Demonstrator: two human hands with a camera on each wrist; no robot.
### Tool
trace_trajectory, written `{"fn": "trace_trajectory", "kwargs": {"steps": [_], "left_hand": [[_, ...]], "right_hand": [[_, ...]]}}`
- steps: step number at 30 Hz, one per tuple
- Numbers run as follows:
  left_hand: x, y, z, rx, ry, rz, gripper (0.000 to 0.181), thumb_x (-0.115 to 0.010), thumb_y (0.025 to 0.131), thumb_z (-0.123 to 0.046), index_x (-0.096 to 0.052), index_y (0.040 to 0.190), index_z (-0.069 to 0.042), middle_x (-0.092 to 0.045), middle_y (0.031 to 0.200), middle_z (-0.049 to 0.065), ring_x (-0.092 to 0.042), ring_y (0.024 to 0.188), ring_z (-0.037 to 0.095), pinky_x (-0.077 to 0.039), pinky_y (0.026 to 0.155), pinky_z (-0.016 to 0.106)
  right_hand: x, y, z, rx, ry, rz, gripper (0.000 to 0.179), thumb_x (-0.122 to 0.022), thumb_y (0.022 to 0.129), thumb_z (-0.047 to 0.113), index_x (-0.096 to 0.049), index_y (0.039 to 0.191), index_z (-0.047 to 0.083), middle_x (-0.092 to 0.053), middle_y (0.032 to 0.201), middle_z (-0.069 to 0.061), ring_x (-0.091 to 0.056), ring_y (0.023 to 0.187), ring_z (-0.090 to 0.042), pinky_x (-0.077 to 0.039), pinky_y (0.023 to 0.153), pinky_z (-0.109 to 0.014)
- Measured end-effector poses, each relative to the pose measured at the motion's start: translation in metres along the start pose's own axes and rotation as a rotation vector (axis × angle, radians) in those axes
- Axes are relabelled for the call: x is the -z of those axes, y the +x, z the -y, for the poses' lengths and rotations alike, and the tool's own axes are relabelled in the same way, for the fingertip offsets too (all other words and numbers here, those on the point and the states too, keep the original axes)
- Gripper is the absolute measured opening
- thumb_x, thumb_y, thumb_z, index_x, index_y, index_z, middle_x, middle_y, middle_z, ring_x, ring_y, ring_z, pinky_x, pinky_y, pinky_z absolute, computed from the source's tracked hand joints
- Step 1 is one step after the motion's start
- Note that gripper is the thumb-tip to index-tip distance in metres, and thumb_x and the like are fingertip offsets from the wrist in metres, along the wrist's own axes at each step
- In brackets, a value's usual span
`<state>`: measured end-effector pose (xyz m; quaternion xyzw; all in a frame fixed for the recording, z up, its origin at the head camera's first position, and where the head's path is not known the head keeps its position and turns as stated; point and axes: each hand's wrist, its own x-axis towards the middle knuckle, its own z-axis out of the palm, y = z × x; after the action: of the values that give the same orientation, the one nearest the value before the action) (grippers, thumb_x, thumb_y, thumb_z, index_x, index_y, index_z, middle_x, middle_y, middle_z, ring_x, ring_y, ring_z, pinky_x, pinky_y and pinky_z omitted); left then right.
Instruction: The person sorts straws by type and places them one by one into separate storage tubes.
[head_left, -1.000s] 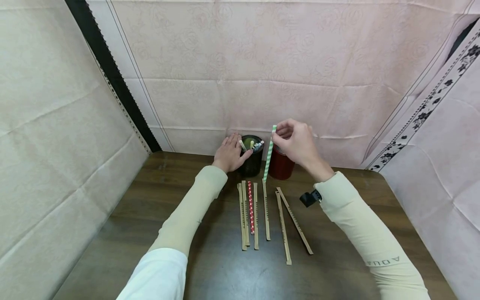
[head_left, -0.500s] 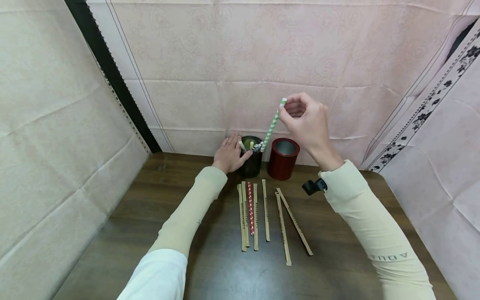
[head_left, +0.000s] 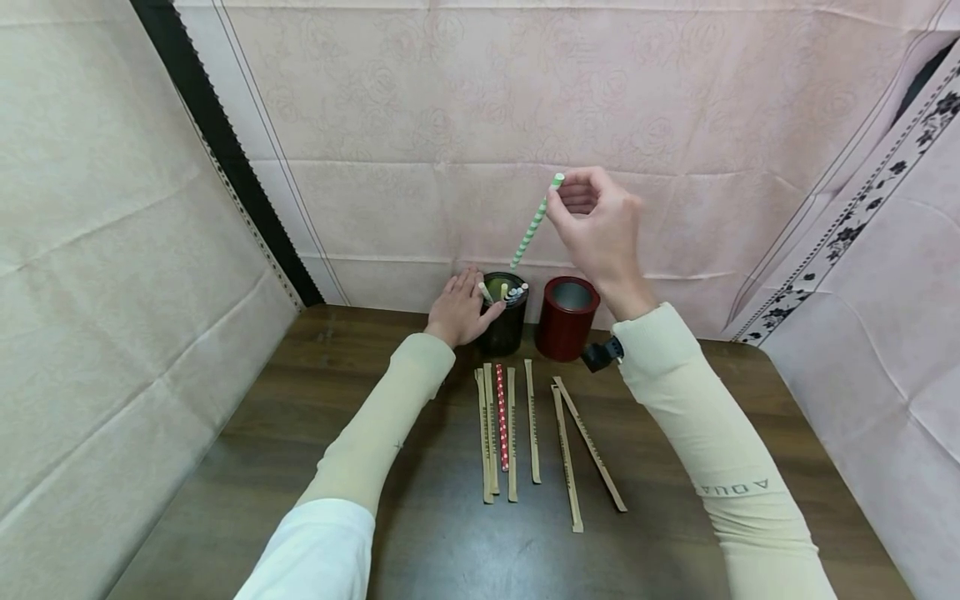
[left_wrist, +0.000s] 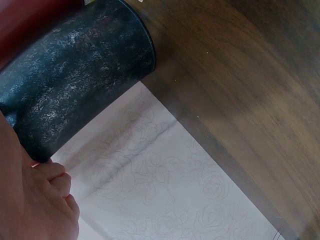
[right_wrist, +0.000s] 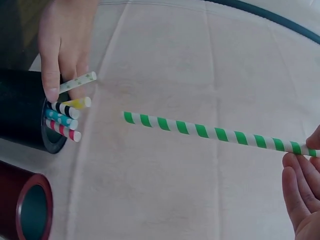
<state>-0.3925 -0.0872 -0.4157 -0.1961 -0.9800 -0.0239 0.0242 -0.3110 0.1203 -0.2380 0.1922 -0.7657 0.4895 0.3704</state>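
Observation:
Between thumb and fingertips, my right hand (head_left: 600, 223) pinches a green-and-white striped paper straw (right_wrist: 210, 132) near its upper end. The straw slants down to the left, its lower tip just above the dark cup (head_left: 501, 333) in the head view. My left hand (head_left: 459, 308) holds that cup at its left side, the thumb on the rim and curled fingers behind. Several patterned straws stand in the cup, among them a blue dotted straw (right_wrist: 62, 119), a black-striped straw (right_wrist: 59, 107) and a yellow one (right_wrist: 80, 103). A red cup (head_left: 564, 329) stands just right of it.
In front of the cups, several brown paper-wrapped straws (head_left: 532, 421) lie on the wooden table (head_left: 300, 467), with a red dotted straw (head_left: 502, 417) among them. A pale cloth wall (head_left: 375, 200) rises close behind the cups.
My right hand has lifted the green striped straw off the table area in front of the red cup, then moved it up and left over the dark cup. My left hand has stayed put.

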Motion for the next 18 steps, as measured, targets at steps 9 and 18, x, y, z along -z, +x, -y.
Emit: {"fn": "trace_trajectory", "kwargs": {"steps": [9,18], "left_hand": [[-0.002,0.001,0.0,-0.001,0.021,-0.001,0.091,-0.011,0.109,-0.069,-0.011,0.169,-0.001,-0.005,0.179,0.016,-0.004,0.168,0.029,-0.007,0.137,0.043],[-0.003,0.002,0.001,-0.001,0.022,-0.011,0.092,-0.011,0.108,-0.07,-0.012,0.169,-0.001,-0.006,0.179,0.016,-0.006,0.168,0.029,-0.008,0.137,0.043]], "right_hand": [[-0.025,-0.001,-0.032,-0.061,-0.025,-0.037,0.02,-0.072,0.096,0.015,-0.075,0.107,-0.002,-0.081,0.097,-0.017,-0.079,0.087,-0.025,-0.061,0.079,-0.017],[-0.046,-0.015,-0.063,-0.132,-0.044,-0.004,0.021,-0.07,0.098,0.012,-0.074,0.111,-0.003,-0.081,0.104,-0.019,-0.08,0.093,-0.029,-0.064,0.085,-0.028]]}}
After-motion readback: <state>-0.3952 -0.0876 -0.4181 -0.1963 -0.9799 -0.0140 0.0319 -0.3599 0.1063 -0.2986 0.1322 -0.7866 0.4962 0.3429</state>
